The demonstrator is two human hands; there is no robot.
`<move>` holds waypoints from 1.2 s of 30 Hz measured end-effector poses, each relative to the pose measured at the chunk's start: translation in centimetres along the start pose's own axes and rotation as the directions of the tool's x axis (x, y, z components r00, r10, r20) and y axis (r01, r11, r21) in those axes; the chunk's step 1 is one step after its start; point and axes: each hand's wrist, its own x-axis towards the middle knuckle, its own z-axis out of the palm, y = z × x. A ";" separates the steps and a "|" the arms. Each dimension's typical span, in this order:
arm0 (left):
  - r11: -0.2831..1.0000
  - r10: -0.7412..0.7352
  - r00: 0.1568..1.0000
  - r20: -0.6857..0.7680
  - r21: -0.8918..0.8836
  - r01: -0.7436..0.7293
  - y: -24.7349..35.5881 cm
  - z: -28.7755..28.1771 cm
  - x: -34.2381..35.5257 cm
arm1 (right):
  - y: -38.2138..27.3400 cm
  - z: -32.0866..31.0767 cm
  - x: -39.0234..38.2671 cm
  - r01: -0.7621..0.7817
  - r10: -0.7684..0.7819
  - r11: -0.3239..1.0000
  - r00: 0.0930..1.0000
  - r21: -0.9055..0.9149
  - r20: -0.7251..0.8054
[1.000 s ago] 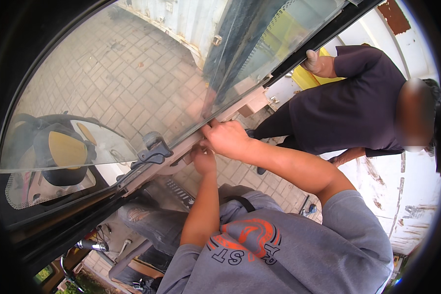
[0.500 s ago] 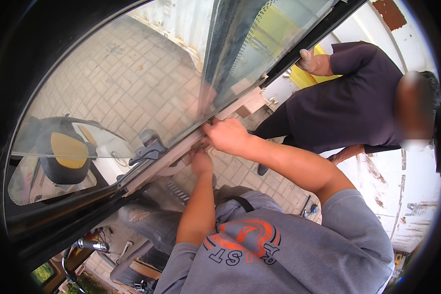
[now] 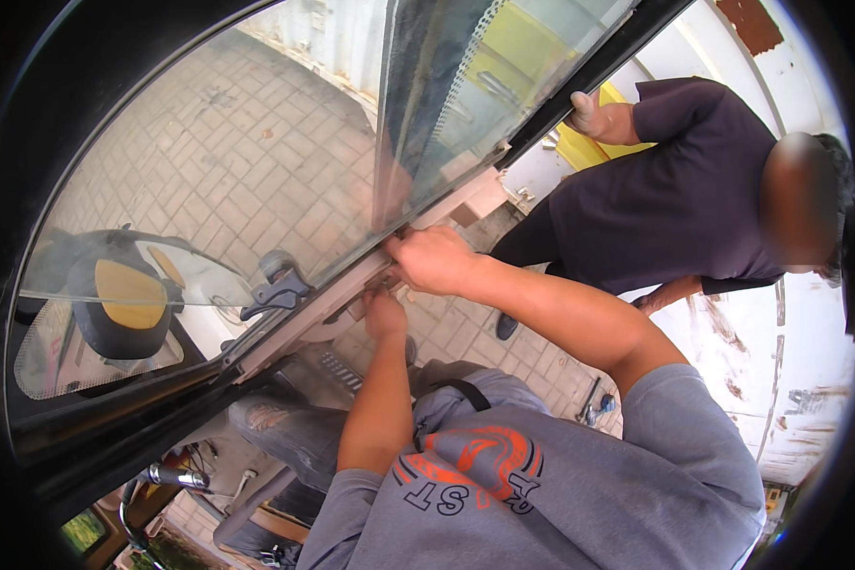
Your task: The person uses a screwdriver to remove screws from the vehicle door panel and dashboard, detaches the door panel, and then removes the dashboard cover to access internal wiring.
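A large curved windshield glass (image 3: pixel 228 180) sits in a black frame, with a pale frame bar (image 3: pixel 323 304) along its lower edge. My right hand (image 3: pixel 437 258) grips the bar where the glass meets it, fingers curled over the edge. Just beneath, my left hand (image 3: pixel 385 309) reaches up under the same bar with its fingers bent. Whatever it holds is hidden. A black bracket (image 3: pixel 275 290) is fixed to the bar, left of my hands.
A person in a dark shirt (image 3: pixel 665 209) stands at the right, one hand (image 3: pixel 589 109) on the black upper frame. Small tools (image 3: pixel 594 408) lie on the brick paving. A chrome handlebar (image 3: pixel 166 475) shows at the lower left. A yellow and white vehicle part (image 3: pixel 123 304) shows through the glass.
Both my hands stay at the same spot on the bar. The view has shifted slightly, and the other person's hand has slid a little left along the frame.
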 end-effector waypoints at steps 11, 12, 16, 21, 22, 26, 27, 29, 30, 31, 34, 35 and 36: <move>0.998 0.042 0.998 -0.038 0.039 -0.041 -1.7 1.5 0.7 | -1.4 0.4 0.6 -0.012 0.012 1.000 1.000 0.012 0.003; 0.999 0.031 0.999 -0.007 0.042 -0.031 -1.1 1.2 0.6 | -1.1 0.7 0.4 0.043 -0.041 0.998 0.997 0.037 -0.058; 0.999 0.015 0.999 0.043 0.047 -0.017 -0.5 0.7 0.6 | -1.0 1.1 0.4 -0.010 0.011 0.999 0.999 0.039 -0.048; 0.999 0.018 0.999 0.045 0.029 -0.020 -1.1 1.1 0.8 | -1.0 0.9 0.2 0.014 -0.014 0.999 1.000 0.035 -0.015; 0.999 0.013 0.999 0.047 0.034 -0.015 -1.1 1.1 0.8 | -1.1 0.7 0.0 0.039 -0.038 0.999 0.999 0.039 -0.026; 1.000 0.020 0.999 0.045 0.020 -0.021 -1.0 1.2 0.8 | -1.6 0.5 0.4 -0.042 0.043 0.999 0.998 -0.032 0.034; 0.999 0.043 0.999 0.021 0.024 -0.044 -1.4 1.4 0.9 | -1.4 0.7 0.4 0.033 -0.033 0.999 0.999 -0.008 -0.033; 0.996 0.089 0.996 -0.026 0.033 -0.088 -2.1 2.0 1.1 | -0.8 1.4 0.2 0.186 -0.179 0.982 0.969 0.023 -0.171; 0.998 0.063 0.998 0.008 0.022 -0.063 -1.2 1.5 0.9 | -0.7 1.4 0.1 0.118 -0.114 0.993 0.981 0.015 -0.156; 0.999 0.029 0.999 0.039 0.016 -0.030 -0.2 0.3 0.3 | -0.6 1.6 0.1 0.056 -0.054 0.998 0.989 0.011 -0.140; 1.000 -0.012 0.999 0.039 0.005 0.012 -0.4 0.1 0.3 | -1.2 0.9 0.3 -0.070 0.069 0.997 0.997 -0.019 -0.046; 1.000 -0.017 1.000 0.024 0.003 0.017 -0.8 0.2 0.3 | -1.4 0.6 0.3 -0.101 0.101 0.994 0.995 -0.034 -0.008; 1.000 -0.003 1.000 0.025 0.010 0.003 -0.6 0.1 0.3 | -0.8 0.8 0.1 0.028 -0.028 1.000 0.993 -0.005 -0.111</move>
